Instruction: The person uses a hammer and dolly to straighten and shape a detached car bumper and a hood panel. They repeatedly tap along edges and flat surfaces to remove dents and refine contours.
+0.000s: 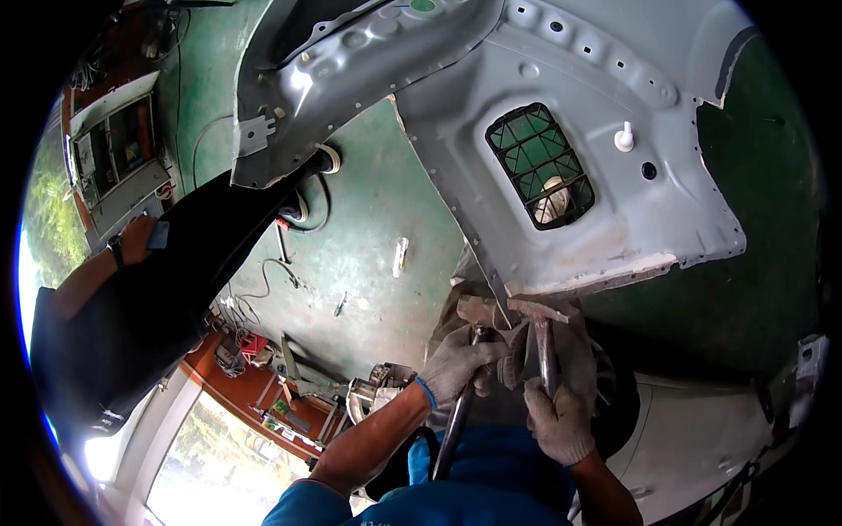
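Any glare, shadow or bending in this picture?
Head view: the lower-left window is washed out, and the grey panel carries a white glint; head view: the green floor at right sinks into shadow; head view: straight edges bend toward the black rim.

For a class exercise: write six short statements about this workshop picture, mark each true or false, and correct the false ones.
1. The left grip and the right grip are both gloved. True.
2. The right grip is around a paintbrush. False: it holds a hammer.
3. A dark grille shows within the outline of the large grey panel. True.
4. In the picture, the white peg is left of the grille. False: the white peg is to its right.
5. A person in black is at the picture's left. True.
6. The floor is bright red. False: the floor is green.
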### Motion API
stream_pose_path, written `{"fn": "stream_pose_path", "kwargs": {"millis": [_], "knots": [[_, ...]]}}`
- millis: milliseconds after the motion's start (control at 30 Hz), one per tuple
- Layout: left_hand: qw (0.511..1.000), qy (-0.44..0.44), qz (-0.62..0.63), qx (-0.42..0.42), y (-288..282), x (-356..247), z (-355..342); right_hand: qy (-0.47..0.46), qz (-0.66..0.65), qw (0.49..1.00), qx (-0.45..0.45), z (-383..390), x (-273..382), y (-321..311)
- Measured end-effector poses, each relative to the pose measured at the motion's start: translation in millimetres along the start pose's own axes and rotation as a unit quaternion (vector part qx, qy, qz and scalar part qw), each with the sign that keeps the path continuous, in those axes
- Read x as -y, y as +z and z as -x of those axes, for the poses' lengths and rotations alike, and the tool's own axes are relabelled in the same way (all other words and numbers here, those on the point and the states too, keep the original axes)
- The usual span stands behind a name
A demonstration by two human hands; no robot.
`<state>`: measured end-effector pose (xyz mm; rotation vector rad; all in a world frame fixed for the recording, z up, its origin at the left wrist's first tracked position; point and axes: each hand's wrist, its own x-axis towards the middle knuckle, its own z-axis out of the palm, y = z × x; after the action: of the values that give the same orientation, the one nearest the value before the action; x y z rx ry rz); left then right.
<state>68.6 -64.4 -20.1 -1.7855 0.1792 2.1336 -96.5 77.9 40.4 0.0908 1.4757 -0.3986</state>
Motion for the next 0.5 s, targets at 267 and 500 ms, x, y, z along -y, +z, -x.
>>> {"fn": "stream_pose_path", "kwargs": {"millis": [267,500], "knots": [[0.999,-0.039,0.004,0.029,7,1,8,-0.033,-0.092,0.994,-0.055,21,14,-18],[0.998,-0.034,0.047,0.025,9,6,3,0.003,0.06,0.998,0.019,13,-11,-11]]}}
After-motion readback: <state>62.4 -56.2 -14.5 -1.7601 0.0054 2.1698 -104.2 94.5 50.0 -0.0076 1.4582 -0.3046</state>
